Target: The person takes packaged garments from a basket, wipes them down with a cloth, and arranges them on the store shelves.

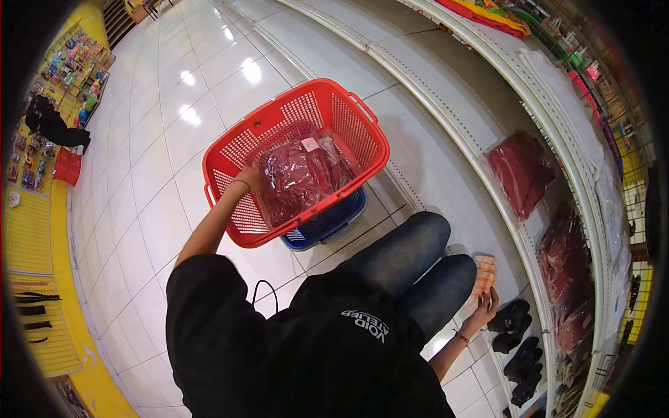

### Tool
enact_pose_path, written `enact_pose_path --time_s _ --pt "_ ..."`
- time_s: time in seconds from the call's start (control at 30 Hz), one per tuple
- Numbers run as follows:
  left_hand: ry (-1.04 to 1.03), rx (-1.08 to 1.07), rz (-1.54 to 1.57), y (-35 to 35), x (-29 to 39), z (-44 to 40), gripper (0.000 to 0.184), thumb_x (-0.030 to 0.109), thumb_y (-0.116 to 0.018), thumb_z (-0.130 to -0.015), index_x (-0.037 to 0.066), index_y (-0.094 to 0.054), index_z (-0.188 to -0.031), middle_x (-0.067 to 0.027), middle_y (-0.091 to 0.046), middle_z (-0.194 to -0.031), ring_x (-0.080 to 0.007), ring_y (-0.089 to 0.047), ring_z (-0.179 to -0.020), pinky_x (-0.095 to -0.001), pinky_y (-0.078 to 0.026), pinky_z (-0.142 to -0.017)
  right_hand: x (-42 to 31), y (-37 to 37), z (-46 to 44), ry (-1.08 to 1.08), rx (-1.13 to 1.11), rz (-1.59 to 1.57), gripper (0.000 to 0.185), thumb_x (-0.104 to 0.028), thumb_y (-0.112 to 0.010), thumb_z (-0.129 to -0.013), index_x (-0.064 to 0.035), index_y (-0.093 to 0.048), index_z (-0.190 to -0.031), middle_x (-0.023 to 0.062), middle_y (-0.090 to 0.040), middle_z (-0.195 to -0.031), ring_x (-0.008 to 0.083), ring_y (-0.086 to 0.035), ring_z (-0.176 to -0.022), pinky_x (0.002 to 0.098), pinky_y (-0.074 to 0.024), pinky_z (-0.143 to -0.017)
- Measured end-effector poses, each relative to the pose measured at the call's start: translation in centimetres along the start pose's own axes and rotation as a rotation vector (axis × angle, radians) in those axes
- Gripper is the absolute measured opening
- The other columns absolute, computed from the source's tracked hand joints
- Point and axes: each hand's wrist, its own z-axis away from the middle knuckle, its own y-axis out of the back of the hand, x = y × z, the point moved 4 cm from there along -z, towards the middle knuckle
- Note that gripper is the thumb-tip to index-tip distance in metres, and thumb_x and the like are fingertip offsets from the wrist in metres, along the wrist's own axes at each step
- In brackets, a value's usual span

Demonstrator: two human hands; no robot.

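Observation:
My left hand (pixel 254 180) reaches over the side of a red plastic basket (pixel 235 148). Its fingers close on the left edge of a maroon garment in a clear plastic bag (pixel 296 182), though the fingertips are partly hidden. A pale tag (pixel 310 144) shows on the bagged garments. Beside my right knee, my right hand (pixel 481 311) pinches the lower end of an orange and white checked cloth (pixel 484 273), which lies along the low shelf edge.
A blue basket (pixel 327 220) stands beneath the red one. On the shelves at right are more bagged maroon garments (pixel 521 173), black shoes (pixel 516 348) and white cloth (pixel 568 104). White floor tiles (pixel 139 209) extend leftward to a yellow display wall (pixel 66 279).

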Motion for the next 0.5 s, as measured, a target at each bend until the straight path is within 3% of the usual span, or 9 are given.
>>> enact_pose_path --time_s 0.03,0.07,0.13,0.27,0.5 --pt "-0.039 -0.163 -0.274 -0.9 0.2 0.1 0.058 0.033 -0.062 -0.075 -0.004 -0.045 -0.117 -0.0258 -0.057 -0.105 -0.0344 -0.058 -0.096 -0.0376 -0.047 -0.083 0.4 0.4 0.1 -0.001 0.004 0.003 0.024 -0.014 -0.05 -0.09 -0.0022 -0.056 -0.109 0.008 -0.059 -0.106 0.0182 -0.058 -0.09 0.0306 -0.0478 -0.078" --pt "-0.041 -0.165 -0.272 -1.1 0.4 0.2 0.058 0.033 -0.062 -0.075 -0.004 -0.045 -0.117 -0.0258 -0.057 -0.105 -0.0344 -0.058 -0.096 -0.0376 -0.047 -0.083 0.8 0.9 0.2 -0.015 0.008 0.012 0.023 -0.014 -0.05 -0.09 -0.0024 -0.057 -0.109 0.008 -0.059 -0.105 0.0181 -0.058 -0.089 0.0313 -0.0478 -0.078" --pt "0.219 -0.42 0.623 -1.8 1.2 1.7 0.071 0.041 -0.068 -0.068 -0.004 -0.046 -0.118 -0.0227 -0.057 -0.109 -0.0306 -0.058 -0.098 -0.0358 -0.047 -0.083 1.5 1.4 0.3 -0.026 0.016 0.016 0.023 -0.014 -0.05 -0.09 -0.0026 -0.057 -0.108 0.008 -0.059 -0.105 0.018 -0.058 -0.089 0.032 -0.0479 -0.079" --pt "0.269 -0.24 0.457 0.0 3.2 3.1 0.081 0.054 -0.069 -0.062 0.001 -0.05 -0.119 -0.0188 -0.056 -0.113 -0.0283 -0.058 -0.098 -0.0349 -0.047 -0.084 2.5 2.6 1.1 -0.061 0.046 0.009 0.023 -0.013 -0.05 -0.09 -0.0031 -0.056 -0.109 0.0084 -0.058 -0.105 0.0186 -0.057 -0.09 0.0333 -0.0473 -0.08" --pt "0.492 -0.145 0.779 -3.2 -0.6 1.8 0.05 0.035 -0.07 -0.069 0.004 -0.057 -0.106 -0.0138 -0.061 -0.093 -0.0238 -0.061 -0.079 -0.0344 -0.05 -0.069 3.3 3.1 1.8 -0.116 0.073 -0.035 0.022 -0.012 -0.05 -0.089 -0.0039 -0.057 -0.108 0.008 -0.058 -0.103 0.0181 -0.056 -0.089 0.0333 -0.0459 -0.081"
